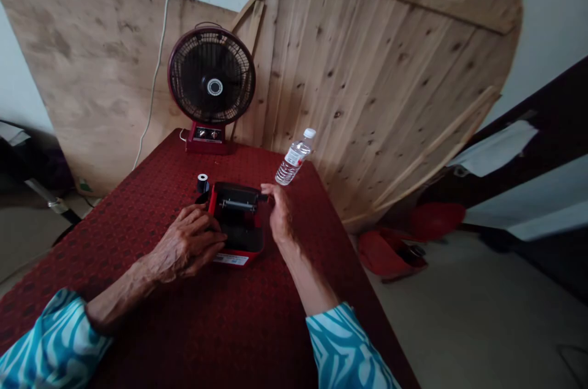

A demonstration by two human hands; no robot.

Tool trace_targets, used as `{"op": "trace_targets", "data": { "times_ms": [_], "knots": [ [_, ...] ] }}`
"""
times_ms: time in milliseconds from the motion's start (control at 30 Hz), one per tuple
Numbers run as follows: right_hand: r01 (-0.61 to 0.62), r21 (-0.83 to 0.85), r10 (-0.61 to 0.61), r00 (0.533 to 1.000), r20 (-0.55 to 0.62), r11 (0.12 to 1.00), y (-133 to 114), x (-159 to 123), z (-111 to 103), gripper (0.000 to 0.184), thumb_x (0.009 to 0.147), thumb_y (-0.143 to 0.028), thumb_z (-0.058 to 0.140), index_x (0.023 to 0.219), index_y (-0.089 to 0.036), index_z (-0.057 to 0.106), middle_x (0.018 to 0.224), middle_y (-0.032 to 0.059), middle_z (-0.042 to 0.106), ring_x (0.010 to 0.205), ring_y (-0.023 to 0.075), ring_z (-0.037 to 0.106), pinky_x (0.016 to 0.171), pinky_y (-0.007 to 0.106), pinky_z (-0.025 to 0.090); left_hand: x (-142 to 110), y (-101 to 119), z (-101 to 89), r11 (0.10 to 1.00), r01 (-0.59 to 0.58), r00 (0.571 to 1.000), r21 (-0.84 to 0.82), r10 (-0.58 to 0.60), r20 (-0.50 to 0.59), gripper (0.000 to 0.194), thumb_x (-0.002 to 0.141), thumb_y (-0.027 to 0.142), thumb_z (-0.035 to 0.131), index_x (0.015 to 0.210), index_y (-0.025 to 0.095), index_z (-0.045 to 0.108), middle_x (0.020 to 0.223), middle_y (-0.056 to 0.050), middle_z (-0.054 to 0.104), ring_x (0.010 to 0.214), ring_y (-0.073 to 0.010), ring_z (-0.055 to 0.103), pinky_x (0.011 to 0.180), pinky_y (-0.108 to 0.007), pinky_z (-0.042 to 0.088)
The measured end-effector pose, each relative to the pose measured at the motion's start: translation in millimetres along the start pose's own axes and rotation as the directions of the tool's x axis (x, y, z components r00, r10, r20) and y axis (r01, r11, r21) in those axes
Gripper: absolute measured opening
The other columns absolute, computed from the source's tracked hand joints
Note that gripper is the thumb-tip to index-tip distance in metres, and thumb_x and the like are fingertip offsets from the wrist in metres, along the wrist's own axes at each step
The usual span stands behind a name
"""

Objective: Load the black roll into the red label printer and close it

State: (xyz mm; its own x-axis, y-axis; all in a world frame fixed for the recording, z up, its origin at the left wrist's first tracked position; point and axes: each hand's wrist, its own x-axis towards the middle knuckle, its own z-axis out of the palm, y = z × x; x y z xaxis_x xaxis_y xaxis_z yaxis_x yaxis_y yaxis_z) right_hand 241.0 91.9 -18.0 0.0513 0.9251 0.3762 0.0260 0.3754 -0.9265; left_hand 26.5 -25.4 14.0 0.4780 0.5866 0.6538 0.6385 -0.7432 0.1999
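Note:
A small red box-like device stands on the table with its top uncovered. Its inside is black, and a grey metal roller runs across the far part. A white label is on the near side. My left hand grips the left wall, its fingertips reaching over the rim. At the far right corner, my right hand is closed with thumb and fingers around a small dark part that sticks out from the device. Just beyond my left hand stands a small dark spool with a white top.
A clear plastic bottle with a white cap stands behind my right hand. The dark red fan is at the table's far end, near a hanging white cord. A large round wooden board leans along the right edge of the table.

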Motion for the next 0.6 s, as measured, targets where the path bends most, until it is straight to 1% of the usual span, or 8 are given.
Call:
{"op": "trace_targets", "data": {
  "times_ms": [33,100,167,333,400,467,533,600],
  "knots": [
    [0.003,-0.020,-0.003,1.000,0.007,1.000,-2,-8,-1,0.038,0.085,-0.055,0.049,0.073,-0.023,0.066,0.104,0.0032,0.070,0.105,0.0209,0.060,0.099,0.038,0.041,0,0,0.2,1.000,0.004,1.000,0.001,-0.004,-0.006,0.018,0.091,0.021,0.055,0.098,0.022,0.072,0.090,-0.005,0.070,0.088,-0.0197,0.063,0.095,-0.045,0.045],
    [-0.054,-0.002,0.054,0.998,-0.018,0.999,-3,-23,-2,0.029,0.080,-0.050,0.058,0.071,-0.023,0.065,0.107,0.0035,0.069,0.100,0.0202,0.060,0.094,0.037,0.044,-1,0,1.2,1.000,0.008,1.000,0.007,-0.008,-0.004,0.018,0.091,0.022,0.055,0.099,0.023,0.072,0.091,-0.005,0.071,0.089,-0.0201,0.063,0.097,-0.046,0.044],
    [-0.082,0.019,0.083,0.996,-0.041,0.996,0,-35,-1,0.024,0.077,-0.045,0.062,0.072,-0.023,0.065,0.112,0.0041,0.066,0.101,0.0204,0.059,0.094,0.037,0.045,-3,0,2.4,1.000,0.010,1.000,0.012,-0.010,0.010,0.018,0.091,0.023,0.057,0.100,0.023,0.072,0.092,-0.005,0.071,0.091,-0.0206,0.063,0.097,-0.046,0.045],
    [-0.054,0.060,0.057,0.997,-0.060,0.997,10,-46,4,0.020,0.080,-0.039,0.059,0.090,-0.024,0.068,0.121,0.0049,0.063,0.118,0.0220,0.055,0.106,0.041,0.037,-8,-6,2.4,0.999,0.032,1.000,-0.040,-0.032,0.000,0.021,0.093,0.033,0.054,0.101,0.024,0.072,0.092,-0.005,0.071,0.092,-0.0217,0.063,0.096,-0.045,0.044],
    [-0.048,0.078,0.054,0.996,-0.069,0.996,10,-47,6,0.020,0.081,-0.038,0.058,0.093,-0.025,0.068,0.122,0.0049,0.063,0.119,0.0219,0.054,0.108,0.042,0.036,-11,-11,1.1,0.992,0.119,0.992,-0.050,-0.122,-0.045,0.027,0.095,0.034,0.048,0.105,0.022,0.070,0.096,-0.007,0.070,0.094,-0.0225,0.062,0.090,-0.042,0.046],
    [-0.040,0.087,0.048,0.995,-0.087,0.995,10,-47,8,0.019,0.082,-0.037,0.057,0.092,-0.025,0.068,0.121,0.0048,0.063,0.120,0.0218,0.054,0.108,0.042,0.036,-13,-16,0.4,0.967,0.253,0.964,-0.030,-0.254,-0.079,0.033,0.098,0.035,0.042,0.114,0.021,0.067,0.101,-0.010,0.068,0.097,-0.0231,0.061,0.085,-0.039,0.048],
    [-0.044,0.091,0.053,0.994,-0.100,0.995,9,-47,9,0.019,0.082,-0.037,0.056,0.091,-0.025,0.068,0.121,0.0048,0.063,0.119,0.0221,0.054,0.108,0.043,0.037,-14,-19,1.2,0.940,0.341,0.938,-0.018,-0.341,-0.066,0.038,0.100,0.038,0.039,0.120,0.020,0.065,0.104,-0.010,0.066,0.098,-0.0230,0.061,0.084,-0.036,0.050],
    [-0.053,0.083,0.060,0.994,-0.092,0.995,10,-48,8,0.020,0.083,-0.037,0.055,0.093,-0.025,0.068,0.122,0.0048,0.062,0.120,0.0222,0.053,0.108,0.043,0.036,-13,-21,3.3,0.932,0.360,0.933,-0.038,-0.361,-0.015,0.040,0.100,0.040,0.038,0.122,0.020,0.064,0.103,-0.010,0.064,0.098,-0.0218,0.063,0.083,-0.034,0.052]
  ]
}}
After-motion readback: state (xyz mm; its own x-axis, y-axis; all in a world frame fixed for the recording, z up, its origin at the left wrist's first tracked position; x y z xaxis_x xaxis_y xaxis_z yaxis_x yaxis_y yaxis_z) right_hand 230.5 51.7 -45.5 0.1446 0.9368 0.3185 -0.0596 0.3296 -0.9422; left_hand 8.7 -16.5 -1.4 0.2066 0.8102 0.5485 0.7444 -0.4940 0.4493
